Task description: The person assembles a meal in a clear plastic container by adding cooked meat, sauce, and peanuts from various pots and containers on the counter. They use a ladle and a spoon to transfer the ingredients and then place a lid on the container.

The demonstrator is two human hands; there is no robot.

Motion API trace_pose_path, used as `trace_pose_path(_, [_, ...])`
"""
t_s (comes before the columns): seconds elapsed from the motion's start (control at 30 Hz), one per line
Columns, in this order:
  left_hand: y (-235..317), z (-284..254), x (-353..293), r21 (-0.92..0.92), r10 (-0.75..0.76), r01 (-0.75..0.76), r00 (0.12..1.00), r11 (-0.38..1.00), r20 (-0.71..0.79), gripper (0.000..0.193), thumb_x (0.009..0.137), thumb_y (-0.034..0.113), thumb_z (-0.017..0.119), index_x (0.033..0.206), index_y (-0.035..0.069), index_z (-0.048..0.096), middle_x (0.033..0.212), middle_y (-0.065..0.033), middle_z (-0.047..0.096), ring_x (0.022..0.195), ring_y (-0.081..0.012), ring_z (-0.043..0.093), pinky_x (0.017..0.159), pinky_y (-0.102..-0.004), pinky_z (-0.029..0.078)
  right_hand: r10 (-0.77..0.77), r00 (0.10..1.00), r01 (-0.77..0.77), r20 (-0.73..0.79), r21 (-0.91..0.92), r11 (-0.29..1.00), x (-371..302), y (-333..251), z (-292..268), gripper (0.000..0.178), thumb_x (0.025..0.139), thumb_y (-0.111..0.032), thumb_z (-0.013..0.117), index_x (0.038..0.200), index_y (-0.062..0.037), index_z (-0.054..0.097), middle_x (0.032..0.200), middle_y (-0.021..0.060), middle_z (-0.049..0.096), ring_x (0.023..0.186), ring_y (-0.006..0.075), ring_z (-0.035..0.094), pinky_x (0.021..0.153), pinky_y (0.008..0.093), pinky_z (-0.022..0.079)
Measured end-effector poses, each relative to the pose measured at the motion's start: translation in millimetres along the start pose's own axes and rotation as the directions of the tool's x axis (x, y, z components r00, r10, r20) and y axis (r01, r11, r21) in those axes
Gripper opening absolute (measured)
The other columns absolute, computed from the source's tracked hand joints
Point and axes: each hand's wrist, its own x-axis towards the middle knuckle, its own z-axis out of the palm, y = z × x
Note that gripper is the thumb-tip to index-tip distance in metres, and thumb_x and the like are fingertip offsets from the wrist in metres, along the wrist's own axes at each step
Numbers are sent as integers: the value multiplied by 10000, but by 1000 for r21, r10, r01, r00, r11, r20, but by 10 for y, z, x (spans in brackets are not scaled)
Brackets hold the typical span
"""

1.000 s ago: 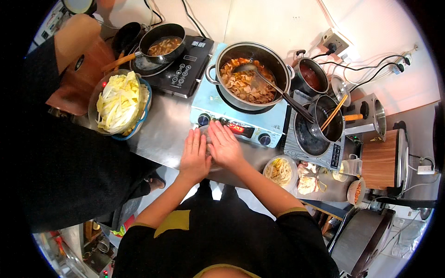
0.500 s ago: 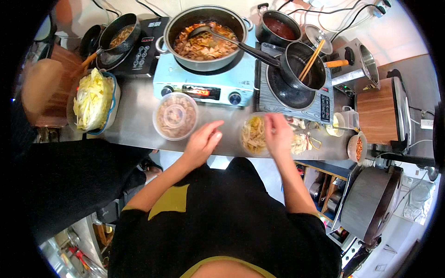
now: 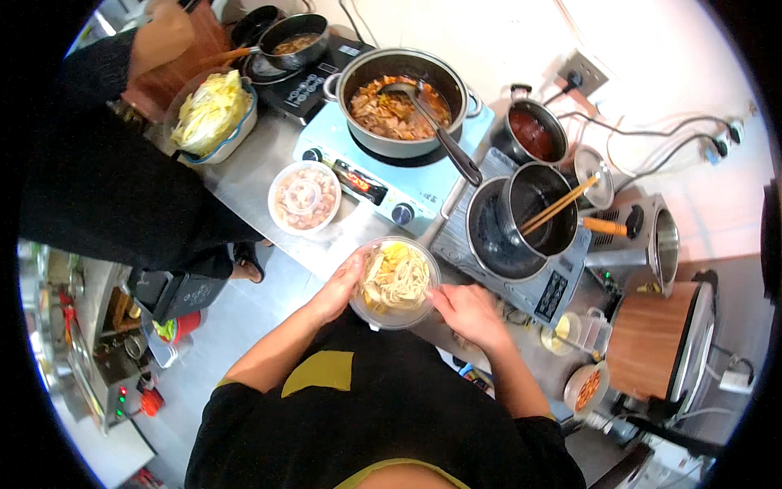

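Note:
A round clear plastic container [image 3: 397, 284] is held in front of my body at the counter's edge. In it lie pale strands that look like enoki mushrooms or noodles, with yellow pieces beside them. My left hand [image 3: 340, 287] grips its left side, and my right hand [image 3: 468, 313] closes on its right rim. Left of it on the counter stands a lidded tub [image 3: 305, 198] of pale pink meat pieces. Beyond, a large steel pot [image 3: 399, 104] of reddish broth and food sits on a light blue cooker [image 3: 375, 175], with a black ladle [image 3: 444, 138] resting in it.
At right, a black saucepan [image 3: 539, 209] with chopsticks [image 3: 562, 204] stands on a second cooker [image 3: 464, 244]. A pot of red sauce [image 3: 533, 134] is behind it. Another person's hand [image 3: 163, 37] is at far left, near a tub of cabbage [image 3: 212, 114]. A bowl of peanuts [image 3: 586, 389] sits at right.
The container of strands has come off the counter toward my body, now between both hands. My left hand has moved onto its side. The view has turned, and the other person's hand shows farther back.

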Motion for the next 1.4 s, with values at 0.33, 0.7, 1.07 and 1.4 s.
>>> trace_pose_path(0.33, [688, -232, -159, -264, 33, -111, 958, 958, -286, 700, 932, 579, 361, 1439, 107, 256, 1421, -85, 390, 1296, -238, 402, 1047, -400, 358, -214, 889, -100, -404, -627, 772, 1348, -351, -1173, 446, 825, -179, 557, 1225, 5, 487, 1018, 159, 552, 800, 338, 621, 750, 437, 509])
trace_pose_path(0.7, [1160, -803, -46, -264, 136, -232, 932, 936, -336, 697, 926, 593, 355, 1420, 104, 297, 1402, -96, 416, 1270, -238, 441, 1012, -429, 401, 173, 978, -187, 114, 843, 504, 1362, -506, -1703, 272, 862, -149, 514, 1064, 31, 533, 821, 77, 608, 510, 66, 439, 376, 209, 300])
trace_pose_path(1.07, [1100, -846, 407, -330, 170, -246, 955, 912, -243, 657, 917, 532, 454, 1411, 132, 287, 1398, -82, 414, 1253, -258, 457, 965, -453, 457, 163, 984, -107, 79, 979, 175, 1222, -220, -1762, 197, 906, -107, 487, 1021, 50, 525, 834, 133, 602, 493, 85, 438, 346, 204, 303])
trace_pose_path(1.4, [1170, -666, 551, -216, 167, -289, 877, 933, -452, 617, 885, 574, 478, 1333, 192, 296, 1289, -69, 478, 1065, -232, 557, 702, -380, 528, 155, 987, -81, 36, 952, 296, 698, -517, -1926, 326, 904, -114, 479, 1168, 77, 480, 826, 126, 606, 446, 85, 421, 330, 203, 288])
